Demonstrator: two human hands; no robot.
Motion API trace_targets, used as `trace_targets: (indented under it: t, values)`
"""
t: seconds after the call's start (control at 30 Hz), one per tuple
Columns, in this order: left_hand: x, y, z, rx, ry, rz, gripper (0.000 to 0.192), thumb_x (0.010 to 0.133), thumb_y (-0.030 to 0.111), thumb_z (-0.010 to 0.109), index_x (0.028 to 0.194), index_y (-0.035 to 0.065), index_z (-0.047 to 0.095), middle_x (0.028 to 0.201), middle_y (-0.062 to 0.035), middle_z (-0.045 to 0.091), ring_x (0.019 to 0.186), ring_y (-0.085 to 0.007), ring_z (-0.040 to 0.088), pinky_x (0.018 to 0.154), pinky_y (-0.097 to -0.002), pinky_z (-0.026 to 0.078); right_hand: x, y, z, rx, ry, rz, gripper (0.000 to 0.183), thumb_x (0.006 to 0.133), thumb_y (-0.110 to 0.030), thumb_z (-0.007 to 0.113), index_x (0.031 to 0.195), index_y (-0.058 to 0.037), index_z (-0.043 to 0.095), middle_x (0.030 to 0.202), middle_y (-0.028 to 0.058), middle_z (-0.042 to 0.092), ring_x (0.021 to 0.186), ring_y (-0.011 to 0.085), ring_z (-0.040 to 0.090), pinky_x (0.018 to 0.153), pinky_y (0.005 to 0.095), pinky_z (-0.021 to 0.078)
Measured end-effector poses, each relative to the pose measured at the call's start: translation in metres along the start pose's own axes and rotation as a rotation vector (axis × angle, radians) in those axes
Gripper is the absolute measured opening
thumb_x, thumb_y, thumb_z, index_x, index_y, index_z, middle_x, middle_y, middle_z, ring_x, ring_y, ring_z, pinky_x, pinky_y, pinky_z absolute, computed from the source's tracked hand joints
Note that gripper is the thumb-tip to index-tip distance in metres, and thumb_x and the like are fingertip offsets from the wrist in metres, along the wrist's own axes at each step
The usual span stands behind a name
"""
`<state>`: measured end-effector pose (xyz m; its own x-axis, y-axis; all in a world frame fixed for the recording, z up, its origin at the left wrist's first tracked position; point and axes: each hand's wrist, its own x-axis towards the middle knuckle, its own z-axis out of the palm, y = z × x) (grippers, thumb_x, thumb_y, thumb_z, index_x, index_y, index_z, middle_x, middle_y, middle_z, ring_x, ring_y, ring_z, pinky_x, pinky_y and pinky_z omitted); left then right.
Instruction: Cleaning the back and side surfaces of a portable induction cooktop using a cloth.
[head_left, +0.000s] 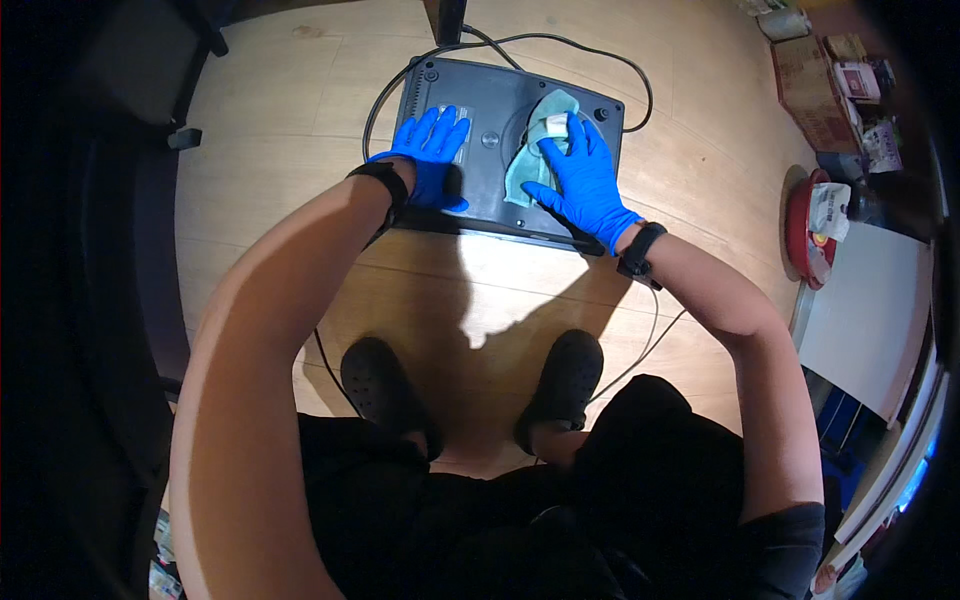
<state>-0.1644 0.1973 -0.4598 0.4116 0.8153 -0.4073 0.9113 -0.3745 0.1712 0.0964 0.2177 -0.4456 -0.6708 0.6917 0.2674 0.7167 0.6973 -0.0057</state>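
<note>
A flat dark grey electrical appliance (491, 172) rests on the floor with its underside up, showing rubber feet, screws and a label bearing writing. My left hand (433, 154), in a blue glove, presses palm-down on its left part, fingers apart and nothing held. On the right part, my blue-gloved right hand (585, 176) grips a teal cloth (531, 171) against the casing. A white tag (556, 124) shows on the cloth near my fingertips. Part of the cloth is hidden beneath that hand.
A black cord (600, 50) loops behind the appliance, near a dark furniture leg (450, 22). My feet, in dark clogs (566, 375), stand on the wood-look floor (255, 187); thin cables run nearby. At right are a red basin (801, 232), a cardboard box (814, 94) and a white panel (862, 315).
</note>
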Motion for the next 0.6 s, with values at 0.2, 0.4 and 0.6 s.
trace_targets:
  t: [0.2,0.4,0.6]
  values:
    - [0.003,-0.001,-0.003,-0.020,-0.025,0.009,0.114,0.064,0.063,0.068,0.145,0.0066,0.011,0.149,-0.0239,0.009,0.138,-0.0420,0.010,0.109,-0.0548,0.014,0.031,0.027,-0.013,0.246,-0.146,-0.065,0.027,0.082,-0.027,0.061,0.105,-0.0139,0.059,0.101,0.0155,0.054,0.087,0.0335,0.056,0.072,0.0421,0.0475]
    - [0.008,0.001,-0.001,-0.031,-0.005,0.004,0.116,0.063,0.063,0.070,0.145,0.0064,0.010,0.149,-0.0248,0.010,0.137,-0.0437,0.011,0.108,-0.0561,0.016,0.055,0.007,-0.006,0.261,-0.127,0.016,0.024,0.082,-0.027,0.058,0.100,-0.0112,0.061,0.092,0.0144,0.057,0.084,0.0318,0.059,0.067,0.0418,0.0502]
    - [0.010,-0.006,0.011,-0.027,0.079,0.078,0.119,0.062,0.061,0.072,0.144,0.0024,0.010,0.146,-0.0305,0.011,0.136,-0.0463,0.012,0.109,-0.0538,0.014,-0.014,-0.026,-0.021,0.333,-0.278,-0.078,0.024,0.083,-0.027,0.056,0.086,-0.0032,0.057,0.080,0.0128,0.057,0.070,0.0299,0.060,0.055,0.0398,0.0492]
